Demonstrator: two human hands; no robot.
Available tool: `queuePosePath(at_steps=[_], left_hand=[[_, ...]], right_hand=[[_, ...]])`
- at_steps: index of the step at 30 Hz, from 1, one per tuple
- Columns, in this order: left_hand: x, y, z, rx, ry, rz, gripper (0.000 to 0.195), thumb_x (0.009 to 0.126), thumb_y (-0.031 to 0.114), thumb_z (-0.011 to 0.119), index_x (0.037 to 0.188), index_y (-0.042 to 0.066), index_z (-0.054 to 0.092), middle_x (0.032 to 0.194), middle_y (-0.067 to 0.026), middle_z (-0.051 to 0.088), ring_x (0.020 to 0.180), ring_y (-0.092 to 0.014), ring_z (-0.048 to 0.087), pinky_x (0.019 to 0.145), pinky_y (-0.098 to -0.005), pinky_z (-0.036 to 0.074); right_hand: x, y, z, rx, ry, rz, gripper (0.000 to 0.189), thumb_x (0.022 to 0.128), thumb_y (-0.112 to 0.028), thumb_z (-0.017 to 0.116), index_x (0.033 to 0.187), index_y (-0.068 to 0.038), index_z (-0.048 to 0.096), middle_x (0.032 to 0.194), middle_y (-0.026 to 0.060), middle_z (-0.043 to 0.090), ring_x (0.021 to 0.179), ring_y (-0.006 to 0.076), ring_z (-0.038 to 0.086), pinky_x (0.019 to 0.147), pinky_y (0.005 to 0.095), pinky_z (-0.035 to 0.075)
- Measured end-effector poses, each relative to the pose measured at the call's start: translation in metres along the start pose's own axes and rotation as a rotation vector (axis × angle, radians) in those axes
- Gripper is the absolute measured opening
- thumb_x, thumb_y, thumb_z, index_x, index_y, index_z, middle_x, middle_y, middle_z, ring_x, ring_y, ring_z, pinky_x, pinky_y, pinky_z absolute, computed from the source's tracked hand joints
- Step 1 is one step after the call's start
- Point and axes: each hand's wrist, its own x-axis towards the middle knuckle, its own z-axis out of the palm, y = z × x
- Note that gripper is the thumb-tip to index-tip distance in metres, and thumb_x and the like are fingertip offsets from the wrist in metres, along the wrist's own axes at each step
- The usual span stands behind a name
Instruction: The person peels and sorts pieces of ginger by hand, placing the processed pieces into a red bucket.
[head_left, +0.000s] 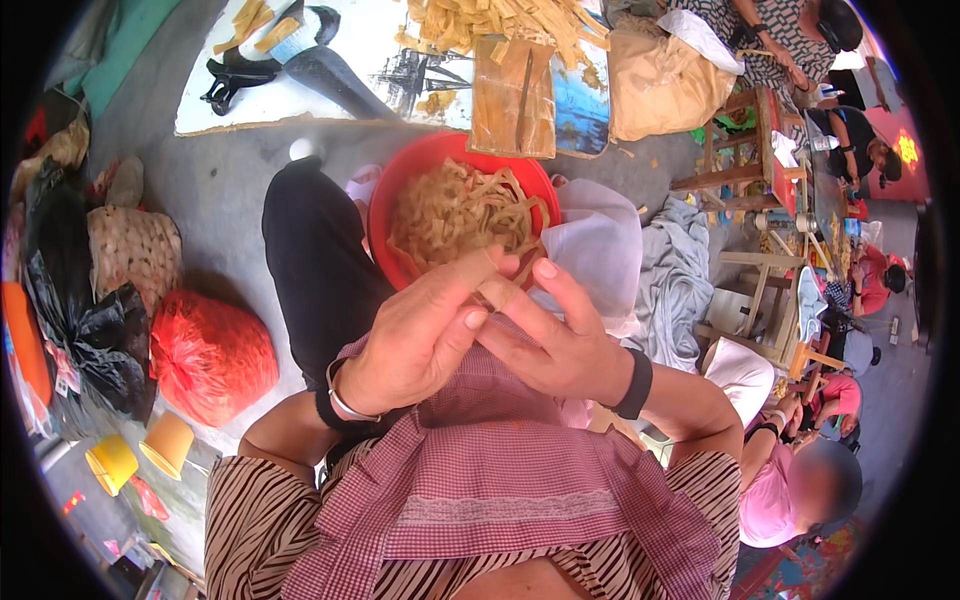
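Observation:
A red plastic basin (384, 199) sits between my knees, with a tangle of tan, damp-looking strips (457, 210) inside. Above its near rim my left hand (420, 337) and my right hand (562, 337) meet, their fingertips close together. A tan strip shows between the fingers, and it is partly hidden; which hand bears its hold is hard to tell. Across the basin's far rim lies a brown wooden board (514, 97) with a dark lengthwise groove. Behind it a pile of flat tan strips (510, 19) rests on a printed tabletop (337, 90).
A black clip (236, 79) lies on the tabletop. Filled bags, one red (214, 356) and one black (82, 300), stand at left. A tan sack (664, 75) is at the upper right. Wooden stools (772, 161) and several seated people are at right, one in pink (769, 495) close by.

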Motion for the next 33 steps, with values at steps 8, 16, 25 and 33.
queuePosePath(at_steps=[8,16,25,33], left_hand=[[0.001,0.001,-0.002,-0.02,-0.007,-0.041,0.042,0.095,0.01,0.044,0.134,-0.005,0.039,0.125,-0.0225,0.053,0.111,-0.03,0.056,0.092,-0.0342,0.045],[0.007,0.003,0.0,-0.035,0.027,-0.04,0.031,0.093,0.006,0.047,0.122,-0.004,0.051,0.12,-0.0196,0.057,0.108,-0.029,0.058,0.092,-0.0341,0.045],[0.018,0.005,-0.01,0.063,-0.009,-0.045,0.019,0.081,0.003,0.065,0.1,0.0,0.065,0.09,-0.0127,0.065,0.08,-0.024,0.065,0.069,-0.0294,0.051],[0.024,0.007,-0.006,0.086,-0.082,-0.113,0.017,0.082,0.001,0.063,0.099,0.0,0.065,0.087,-0.0116,0.065,0.075,-0.021,0.063,0.066,-0.0278,0.05]], right_hand=[[0.005,0.003,-0.003,-0.026,-0.075,0.019,0.019,0.076,-0.014,0.068,0.095,-0.012,0.07,0.128,-0.0011,0.051,0.124,0.0302,0.039,0.09,0.0345,0.048],[0.004,0.004,-0.007,0.13,-0.056,0.065,0.03,0.071,-0.008,0.068,0.1,-0.012,0.068,0.13,0.0022,0.05,0.125,0.0326,0.04,0.096,0.0366,0.045],[-0.005,0.004,-0.014,0.9,-0.117,0.27,0.069,0.075,-0.006,0.064,0.137,0.0,0.034,0.137,0.0162,0.04,0.133,0.0375,0.028,0.107,0.0438,0.028],[-0.017,-0.006,-0.004,1.529,-0.077,0.539,0.076,0.082,-0.012,0.061,0.145,-0.004,0.019,0.148,0.0137,0.022,0.139,0.0245,0.02,0.111,0.0373,0.021]])
